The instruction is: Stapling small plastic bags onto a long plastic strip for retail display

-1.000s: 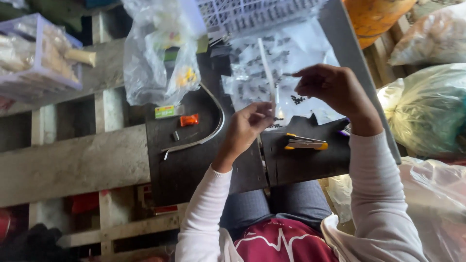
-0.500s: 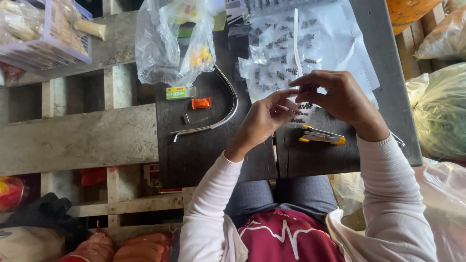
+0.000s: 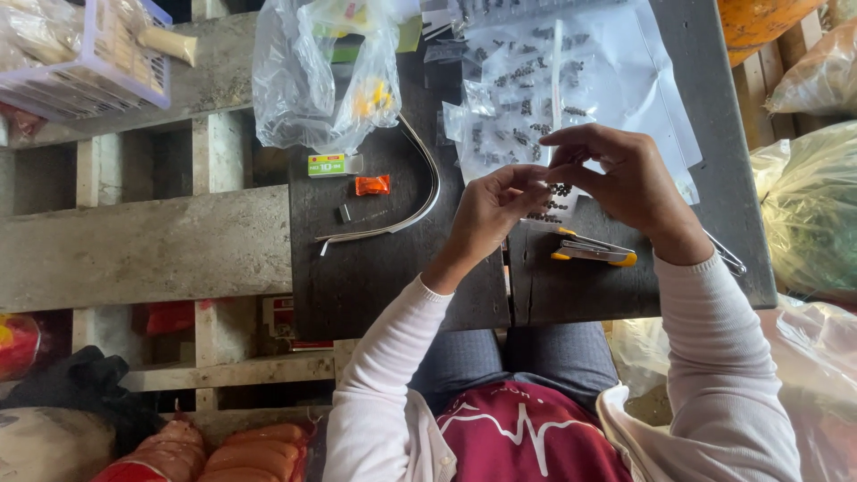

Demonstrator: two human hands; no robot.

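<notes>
Both hands are held together above the middle of a dark wooden board. The left hand is curled, its fingertips pinched inward; the right hand arches over from the other side, thumb and forefinger drawn together. Something very small appears to be gripped between the two sets of fingertips, but it is too tiny and too hidden to be made out, so what is being grasped cannot be told. Directly beneath the fingertips, small dark beads are scattered on a sheet of clear plastic that is spread glossy and creased over the far part of the board. A thin white stick lies along the sheet.

Just beside the right wrist, toward the near edge, a yellow-handled metal tool is laid flat. To the left, open board is bounded by a curved, slender metal strip; inside its arc lie a small orange packet and a small green-and-white box. A crumpled, transparent plastic bag with yellow contents sits at the far left corner of the board. Beyond the board's left edge, rough grey planks are seen, with gaps between them. A lilac plastic basket stands at the far left. Bulging plastic sacks crowd the right edge.
</notes>
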